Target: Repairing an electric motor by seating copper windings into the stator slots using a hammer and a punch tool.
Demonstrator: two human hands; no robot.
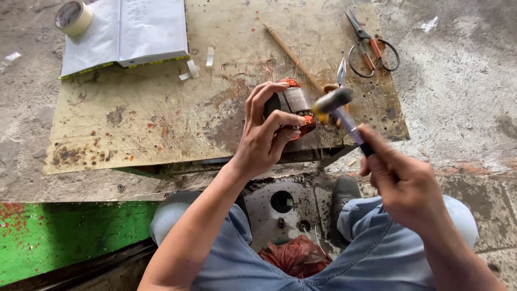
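My left hand [264, 134] grips a small motor armature [295, 108] with orange copper windings and a grey steel core, held just above the near edge of a worn wooden board [145, 124]. My right hand [401, 183] is closed on the handle of a small hammer [336, 105]. The hammer's dark round head sits right beside the armature's right end, slightly blurred.
On the board lie an open white notebook [126, 32], a thin wooden stick [291, 54], scissors [371, 46] and needle-nose pliers [341, 73]. A roll of tape [74, 17] sits at the far left. Tangled copper wire [295, 256] lies between my knees, a green panel [64, 231] at left.
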